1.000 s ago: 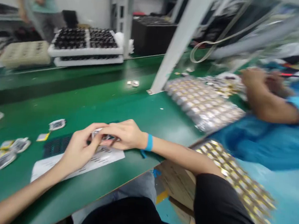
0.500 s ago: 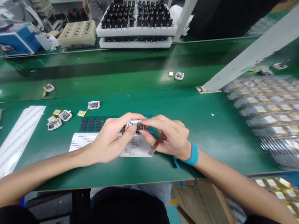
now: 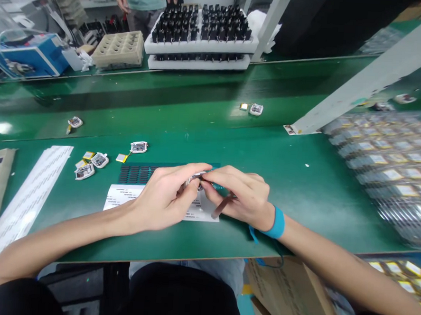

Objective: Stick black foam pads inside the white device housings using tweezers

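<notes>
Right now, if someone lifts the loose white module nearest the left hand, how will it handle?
Probably light: the white module is small beside the left hand. The yellow pack seems tethered to it by a thin lead, so it would likely dangle. The exposed board suggests it is fragile.

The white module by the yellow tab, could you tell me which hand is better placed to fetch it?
Left, probably: the module lies up-left of the left hand; the right hand is farther off and holds a brown stick.
</notes>
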Tool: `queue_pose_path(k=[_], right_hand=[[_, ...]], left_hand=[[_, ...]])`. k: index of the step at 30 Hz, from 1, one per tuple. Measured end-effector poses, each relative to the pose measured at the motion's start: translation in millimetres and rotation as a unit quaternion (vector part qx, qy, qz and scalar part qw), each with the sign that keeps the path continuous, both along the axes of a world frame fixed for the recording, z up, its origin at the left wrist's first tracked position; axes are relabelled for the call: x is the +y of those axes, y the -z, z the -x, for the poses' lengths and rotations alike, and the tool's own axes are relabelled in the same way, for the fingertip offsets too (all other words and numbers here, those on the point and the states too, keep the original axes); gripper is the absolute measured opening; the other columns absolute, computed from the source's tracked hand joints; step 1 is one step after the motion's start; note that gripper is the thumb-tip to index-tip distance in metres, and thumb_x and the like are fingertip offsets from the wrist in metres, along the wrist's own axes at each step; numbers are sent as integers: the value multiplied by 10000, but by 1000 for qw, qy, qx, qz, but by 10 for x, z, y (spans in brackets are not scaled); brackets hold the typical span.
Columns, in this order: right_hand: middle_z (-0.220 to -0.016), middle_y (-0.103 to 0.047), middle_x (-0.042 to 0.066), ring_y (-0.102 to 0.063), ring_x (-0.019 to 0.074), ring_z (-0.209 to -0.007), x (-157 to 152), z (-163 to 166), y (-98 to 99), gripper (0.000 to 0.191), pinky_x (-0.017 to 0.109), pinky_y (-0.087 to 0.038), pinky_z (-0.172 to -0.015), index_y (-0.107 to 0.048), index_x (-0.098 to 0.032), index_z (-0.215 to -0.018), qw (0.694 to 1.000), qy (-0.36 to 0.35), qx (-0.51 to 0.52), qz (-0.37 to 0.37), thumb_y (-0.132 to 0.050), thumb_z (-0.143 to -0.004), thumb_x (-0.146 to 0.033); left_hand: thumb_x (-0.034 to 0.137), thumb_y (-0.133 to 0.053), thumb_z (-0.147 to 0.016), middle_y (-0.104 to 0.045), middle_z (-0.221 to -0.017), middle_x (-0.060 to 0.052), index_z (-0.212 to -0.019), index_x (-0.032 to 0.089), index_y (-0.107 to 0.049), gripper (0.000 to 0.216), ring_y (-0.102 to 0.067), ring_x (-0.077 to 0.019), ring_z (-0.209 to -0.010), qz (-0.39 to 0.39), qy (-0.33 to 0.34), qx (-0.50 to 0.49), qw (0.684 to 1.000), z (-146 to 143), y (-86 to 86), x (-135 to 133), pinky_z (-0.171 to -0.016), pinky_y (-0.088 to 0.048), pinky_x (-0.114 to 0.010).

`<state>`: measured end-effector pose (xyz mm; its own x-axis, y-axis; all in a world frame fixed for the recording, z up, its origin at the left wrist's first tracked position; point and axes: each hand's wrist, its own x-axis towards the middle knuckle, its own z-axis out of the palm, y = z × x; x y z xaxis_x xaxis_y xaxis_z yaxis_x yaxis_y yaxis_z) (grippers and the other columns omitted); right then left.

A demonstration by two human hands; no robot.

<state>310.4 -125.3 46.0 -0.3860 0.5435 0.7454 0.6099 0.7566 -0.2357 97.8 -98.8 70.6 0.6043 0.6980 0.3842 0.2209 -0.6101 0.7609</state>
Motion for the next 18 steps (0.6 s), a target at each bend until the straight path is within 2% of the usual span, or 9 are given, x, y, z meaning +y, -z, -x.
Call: queue_pose_path(k=[3,7,13,18], right_hand=[[-852,-744,-6,-693,104,-662,8,-13,6,37,220,-497,-573,-645,-192,-1110,1000,-7,-15,5,-653,-1099,-157],[-922,-782,1,-734,112,-711,40,-53,43,7,230,-499,-577,-652,-193,-1126,999,-21,-21,11,-650,-1123,-199],[-985,-798,18,-765,111,-798,70,-99,28,88,187,-543,-636,-665,-186,-1153,996,-86,15,36,-582,-1162,-213],[-900,-764,-4,-714,88,-708,83,-69,24,120,186,-491,-567,-669,-188,-1076,996,-51,11,75,-603,-1160,-243]], left_hand=[[135,-516,-1040,-801,-910,-81,-1266,4,-723,333,-613,-88,-568,12,2,-4,1000,8,7,14,-530,-488,-202],[155,-517,-1040,-773,-833,-62,-1223,35,-748,318,-562,-82,-544,20,0,-10,1000,17,38,62,-504,-444,-196],[160,-542,-951,-669,-709,-9,-980,119,-757,220,-433,-67,-515,89,-19,-24,996,5,33,99,-466,-346,-186],[198,-597,-863,-586,-644,17,-902,141,-719,139,-390,-63,-490,177,-7,0,984,-24,40,147,-439,-306,-186]])
